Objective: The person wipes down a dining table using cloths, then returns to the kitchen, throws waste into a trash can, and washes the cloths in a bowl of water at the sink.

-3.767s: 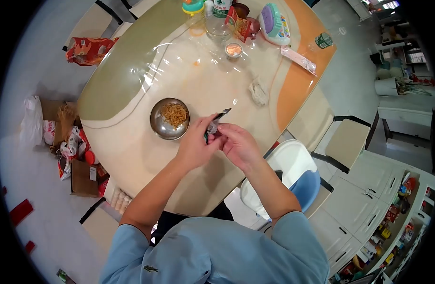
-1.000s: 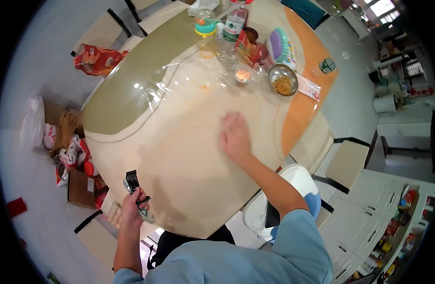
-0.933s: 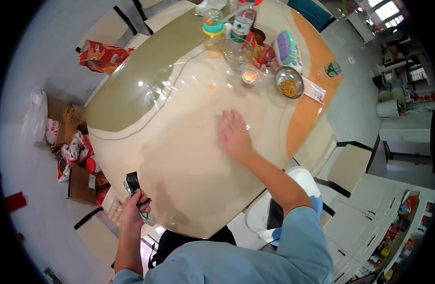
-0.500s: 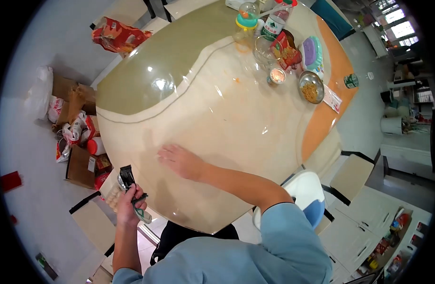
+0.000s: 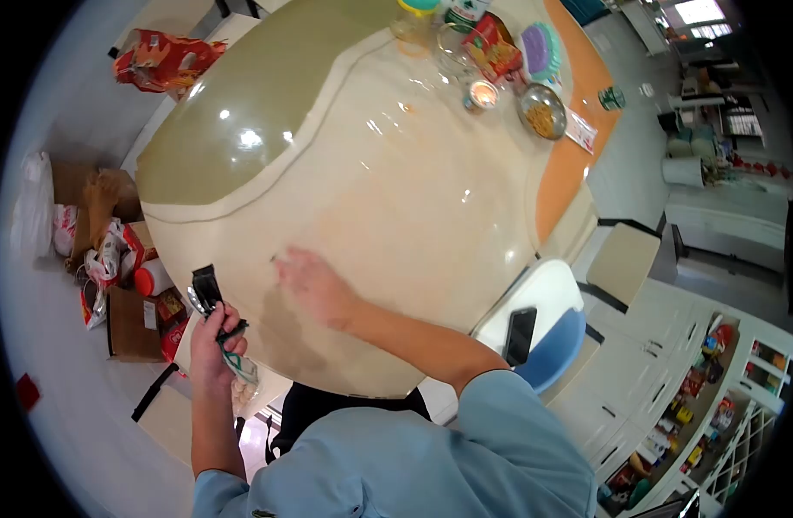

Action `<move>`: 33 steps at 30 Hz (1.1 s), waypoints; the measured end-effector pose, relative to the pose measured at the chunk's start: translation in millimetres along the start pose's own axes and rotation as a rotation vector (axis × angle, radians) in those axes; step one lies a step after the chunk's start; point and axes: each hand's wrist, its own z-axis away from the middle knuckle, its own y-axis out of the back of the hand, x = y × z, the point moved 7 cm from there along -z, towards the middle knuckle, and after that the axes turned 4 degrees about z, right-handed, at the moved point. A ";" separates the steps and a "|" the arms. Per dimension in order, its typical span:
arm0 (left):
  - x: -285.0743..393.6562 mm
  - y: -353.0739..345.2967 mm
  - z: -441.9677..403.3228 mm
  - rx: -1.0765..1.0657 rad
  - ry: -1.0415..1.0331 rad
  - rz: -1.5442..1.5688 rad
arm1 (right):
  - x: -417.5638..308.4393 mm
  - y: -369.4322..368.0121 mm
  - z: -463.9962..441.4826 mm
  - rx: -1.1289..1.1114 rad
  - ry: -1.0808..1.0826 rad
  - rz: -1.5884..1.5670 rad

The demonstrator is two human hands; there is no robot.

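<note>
My left hand (image 5: pixel 213 337), at the table's near left edge, is closed around a black and silver object (image 5: pixel 206 287) that looks like a hair clipper. Crumpled clear plastic with green print (image 5: pixel 243 369) hangs below the same hand. My right hand (image 5: pixel 317 289) is over the beige part of the table (image 5: pixel 396 233), with its shadow beneath. Its fingers are blurred and look drawn together. A tiny dark bit (image 5: pixel 274 258) shows at the fingertips; I cannot make out what it is.
At the far side are a metal bowl of brown food (image 5: pixel 543 116), a red packet (image 5: pixel 493 52), a small jar (image 5: pixel 482 95) and a purple-topped container (image 5: pixel 540 50). A phone (image 5: pixel 520 335) lies on a white and blue seat at right. Cartons (image 5: pixel 133 324) stand on the left.
The view has shifted, so the table items sit higher in it. My right hand has risen from lying flat on the table, its fingers drawing together. My left hand keeps its hold.
</note>
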 end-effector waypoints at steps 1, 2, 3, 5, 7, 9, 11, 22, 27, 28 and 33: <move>3.7 -1.0 -1.7 0.006 -0.007 -0.012 | -28.0 16.4 2.8 -0.006 0.167 0.069; 5.9 -2.5 -3.8 -0.017 -0.007 -0.001 | -21.2 25.6 18.0 -0.003 0.137 0.083; 7.8 -3.6 -5.4 -0.027 -0.014 -0.017 | 20.7 40.9 36.4 0.038 -0.239 -0.096; 9.2 -0.7 -7.8 -0.051 -0.006 -0.031 | 71.2 127.7 73.8 0.189 -0.424 0.066; 9.2 3.4 -9.3 -0.054 0.016 -0.036 | 144.0 217.8 140.3 0.347 -0.520 0.376; 7.6 8.7 -5.9 -0.063 0.022 -0.035 | 159.0 280.0 185.2 0.322 -0.594 0.639; 3.1 3.0 -6.4 -0.119 0.027 -0.012 | 142.1 236.3 199.0 0.232 -0.566 0.732; 0.6 -28.1 9.8 -0.149 0.037 -0.002 | -87.1 20.2 122.6 0.152 -0.191 0.017; 4.7 -18.1 14.3 -0.120 0.009 -0.011 | -75.0 102.6 246.4 0.132 -0.501 0.271; 4.3 -15.1 12.2 -0.132 0.008 -0.004 | -78.5 92.0 252.0 0.033 -0.559 0.336; -4.5 0.6 5.1 -0.083 0.051 0.038 | 0.1 94.3 205.9 -0.029 -0.712 0.579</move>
